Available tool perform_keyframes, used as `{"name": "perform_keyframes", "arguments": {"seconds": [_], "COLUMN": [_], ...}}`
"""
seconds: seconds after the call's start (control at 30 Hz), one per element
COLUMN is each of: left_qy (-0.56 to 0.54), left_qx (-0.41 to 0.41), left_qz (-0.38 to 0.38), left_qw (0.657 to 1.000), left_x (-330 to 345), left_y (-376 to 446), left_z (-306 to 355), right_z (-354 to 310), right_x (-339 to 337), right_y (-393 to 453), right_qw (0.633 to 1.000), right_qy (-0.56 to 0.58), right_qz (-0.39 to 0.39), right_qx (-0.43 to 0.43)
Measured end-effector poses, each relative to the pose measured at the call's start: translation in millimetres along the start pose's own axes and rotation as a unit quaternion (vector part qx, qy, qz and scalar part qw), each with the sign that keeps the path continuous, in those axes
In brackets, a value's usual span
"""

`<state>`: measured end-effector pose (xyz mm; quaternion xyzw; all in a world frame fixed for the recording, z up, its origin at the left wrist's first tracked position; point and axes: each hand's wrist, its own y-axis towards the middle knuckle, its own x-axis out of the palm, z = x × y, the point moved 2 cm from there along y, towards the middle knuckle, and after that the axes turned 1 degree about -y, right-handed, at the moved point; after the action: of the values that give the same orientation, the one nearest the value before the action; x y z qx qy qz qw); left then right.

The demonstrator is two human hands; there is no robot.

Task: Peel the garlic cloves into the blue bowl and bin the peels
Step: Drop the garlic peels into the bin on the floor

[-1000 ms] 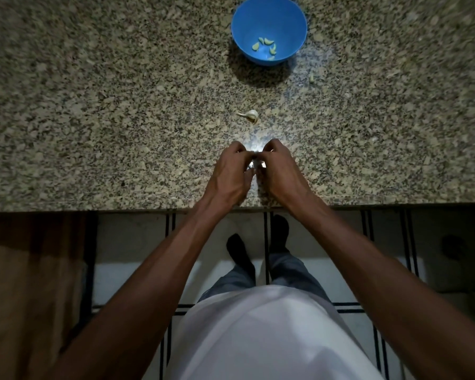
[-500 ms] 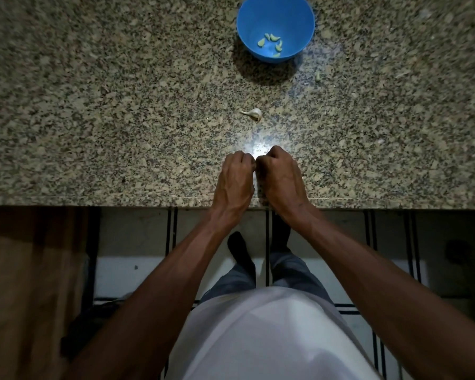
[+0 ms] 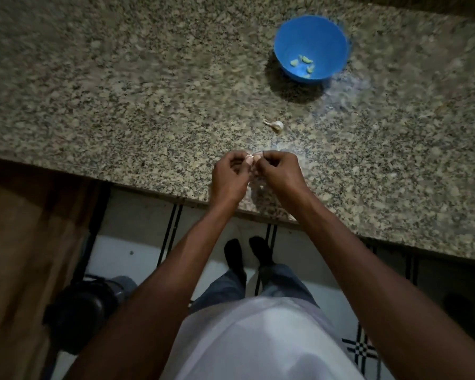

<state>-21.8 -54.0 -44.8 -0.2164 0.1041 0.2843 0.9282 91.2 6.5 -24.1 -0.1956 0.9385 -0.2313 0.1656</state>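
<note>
Head view — our left hand (image 3: 229,175) and right hand (image 3: 279,171) pinch one garlic clove (image 3: 251,159), fingers curled, well short of the blue bowl (image 3: 311,31).

1. Pretty dim overall, corners fall off to near black.
2. Light's from above: glare patch on the desk (image 3: 148,105) just past the hands (image 3: 258,174).
3. Blue bowl (image 3: 335,39) throws a dark shadow toward 7 o'clock.
4. Motion blur smears the granite, worst at 12 o'clock.
5. Wide-angle bends the desk edge.
</note>
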Motion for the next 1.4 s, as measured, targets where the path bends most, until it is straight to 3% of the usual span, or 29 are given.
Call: {"name": "perform_keyframes", "arguments": {"seconds": [0.13, 0.27, 0.47, 0.67, 0.9, 1.13, 1.4], "left_qy": [-0.195, -0.298, -0.359, -0.386, -0.392, -0.428, -0.433], "left_qx": [-0.079, -0.109, -0.108, -0.134, -0.202, -0.228, -0.275], "left_qz": [0.099, 0.216, 0.369, 0.493, 0.549, 0.571, 0.568], "left_qw": [0.973, 0.923, 0.85, 0.768, 0.71, 0.662, 0.643], "left_x": [-46, -118, -235, -326, -417, -466, -501], "left_y": [-4, -22, -106, -213, -320, -378, -386], "left_z": [-12, -34, -94, -179, -290, -364, -427], "right_z": [-23, -45, -47, -2, 68, 110, 149], "right_x": [49, 117, 245, 380, 510, 580, 629], "right_y": [-3, -21, -78, -172, -269, -325, -360], "right_qw": [0.977, 0.936, 0.912, 0.849, 0.827, 0.816, 0.799], "right_qy": [0.154, 0.199, 0.07, -0.04, -0.12, -0.184, -0.282], "right_qz": [-0.134, -0.266, -0.399, -0.525, -0.543, -0.542, -0.528], "right_qx": [0.064, 0.12, 0.073, 0.047, 0.081, 0.081, 0.067]}}
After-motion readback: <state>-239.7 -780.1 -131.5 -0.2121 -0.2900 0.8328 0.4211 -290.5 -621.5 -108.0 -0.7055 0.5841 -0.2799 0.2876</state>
